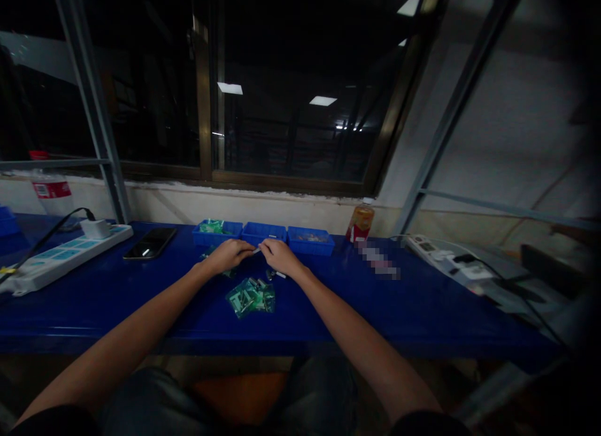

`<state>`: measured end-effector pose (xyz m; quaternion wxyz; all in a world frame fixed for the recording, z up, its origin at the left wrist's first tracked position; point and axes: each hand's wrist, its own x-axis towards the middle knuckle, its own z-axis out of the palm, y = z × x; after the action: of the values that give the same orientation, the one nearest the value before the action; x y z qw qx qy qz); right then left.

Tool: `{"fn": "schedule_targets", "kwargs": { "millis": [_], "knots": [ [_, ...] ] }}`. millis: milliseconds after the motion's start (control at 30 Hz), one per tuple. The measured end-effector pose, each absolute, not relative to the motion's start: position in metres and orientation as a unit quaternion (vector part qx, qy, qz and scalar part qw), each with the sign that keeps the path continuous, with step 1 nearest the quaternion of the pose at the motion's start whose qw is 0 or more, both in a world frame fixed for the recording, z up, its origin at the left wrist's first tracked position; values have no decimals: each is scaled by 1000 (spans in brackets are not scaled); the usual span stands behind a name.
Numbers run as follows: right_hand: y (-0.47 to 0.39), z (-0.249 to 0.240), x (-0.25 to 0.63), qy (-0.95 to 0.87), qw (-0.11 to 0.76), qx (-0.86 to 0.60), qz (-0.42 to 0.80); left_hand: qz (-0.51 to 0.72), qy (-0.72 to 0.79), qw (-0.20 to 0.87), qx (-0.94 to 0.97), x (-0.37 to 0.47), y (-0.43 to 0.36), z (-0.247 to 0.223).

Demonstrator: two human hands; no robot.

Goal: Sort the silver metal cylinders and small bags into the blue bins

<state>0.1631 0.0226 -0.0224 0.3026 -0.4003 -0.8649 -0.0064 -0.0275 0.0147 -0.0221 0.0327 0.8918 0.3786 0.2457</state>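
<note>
My left hand and my right hand meet over the blue table, in front of three blue bins. Their fingers are closed in a pinch on a small pale piece that shows between the fingertips; its kind is too small to make out. Below the hands lie green-tinted clear plastic bags with small light and metallic parts in them. A short white rod-like piece rests under my right hand, beside a small dark part. More green packets are partly hidden behind my left hand.
The left bin holds green packets; the middle bin and right bin stand beside it. A phone and power strip lie left. A drink bottle and another power strip are right.
</note>
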Motion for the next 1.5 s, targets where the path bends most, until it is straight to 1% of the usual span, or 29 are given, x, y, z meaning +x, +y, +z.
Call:
{"fn": "schedule_targets", "kwargs": {
  "millis": [100,167,233,400,567,767,933,1100,1200,1400,1500],
  "knots": [
    [22,-22,164,-861,314,-398,41,264,378,59,885,-27,14,-20],
    [20,-21,165,-862,330,-375,87,277,380,89,878,-28,15,-19],
    [20,-19,167,-868,340,-345,107,286,379,120,872,-29,16,-19],
    [21,-15,169,-885,325,-326,74,273,378,151,872,-29,18,-22],
    [22,-18,168,-885,285,-358,85,248,388,140,877,-29,19,-25],
    [26,-28,165,-884,225,-409,-6,238,381,120,886,-25,13,-25],
    [25,-29,163,-877,221,-424,-52,253,386,88,883,-24,12,-23],
    [23,-25,166,-885,227,-405,-33,280,400,86,869,-26,13,-20],
    [21,-24,166,-887,210,-407,-54,279,398,91,869,-26,14,-22],
    [14,-24,161,-869,150,-462,-101,260,396,83,877,-25,14,-25],
    [11,-21,160,-857,162,-481,-87,268,399,77,873,-23,11,-22]
  ]
}}
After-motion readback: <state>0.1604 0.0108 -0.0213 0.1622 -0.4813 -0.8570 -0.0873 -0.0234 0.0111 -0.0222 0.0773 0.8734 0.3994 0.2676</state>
